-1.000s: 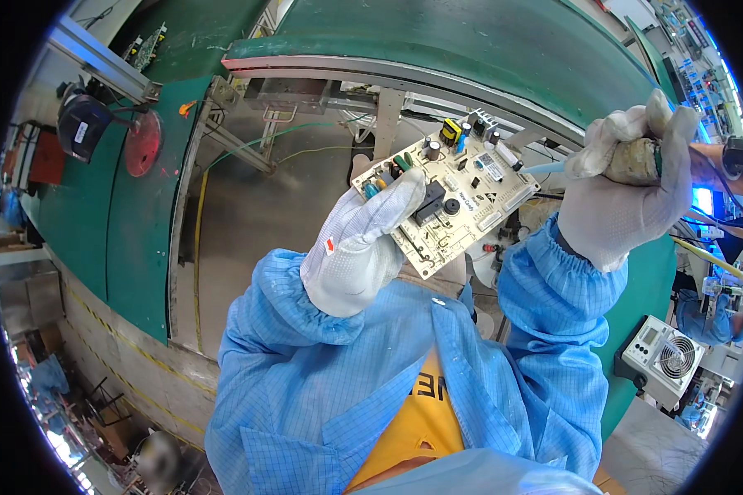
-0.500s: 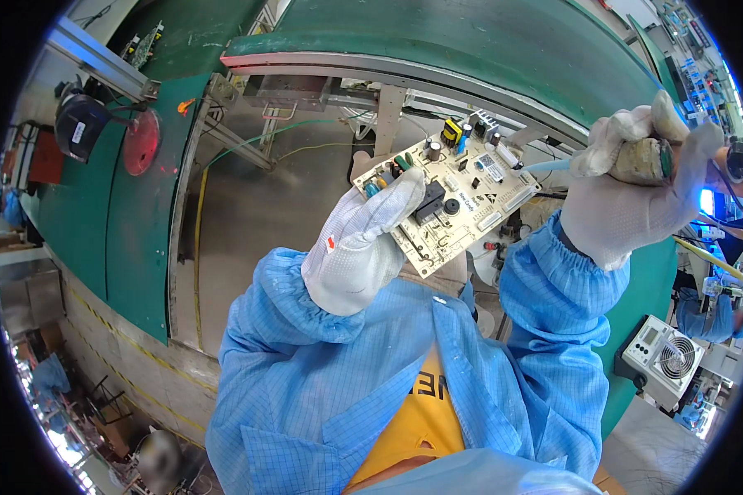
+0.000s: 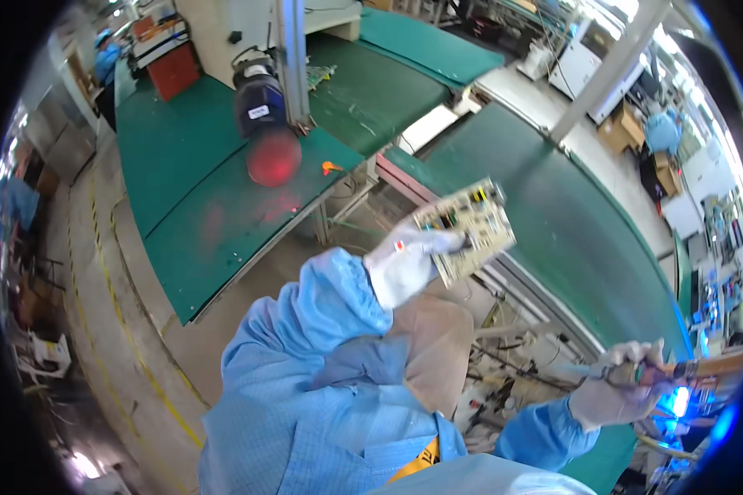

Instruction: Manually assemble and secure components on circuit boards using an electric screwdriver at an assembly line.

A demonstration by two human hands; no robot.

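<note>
My left hand (image 3: 409, 262), in a white glove, grips a cream printed circuit board (image 3: 479, 235) by its left edge. The board is tilted, its component side showing, with several black, yellow and green parts on it. Lower and to the right, my right hand (image 3: 619, 388), also gloved, has its fingers curled round a brownish object that is mostly hidden and blurred; I cannot tell its kind. A bluish blurred strip shows just left of that hand. The two hands are well apart.
A dark scanner-like device (image 3: 260, 103) casts red light beside a metal post (image 3: 292, 62). An orange item (image 3: 330, 167) lies on the left green bench (image 3: 186, 223). A green conveyor belt (image 3: 570, 223) runs beyond the board. Several boxes (image 3: 623, 130) stand far right.
The view has swung left, bringing the scanner and left bench nearer the middle. My left hand still holds the board, now farther from me; my right hand appears lower in view.
</note>
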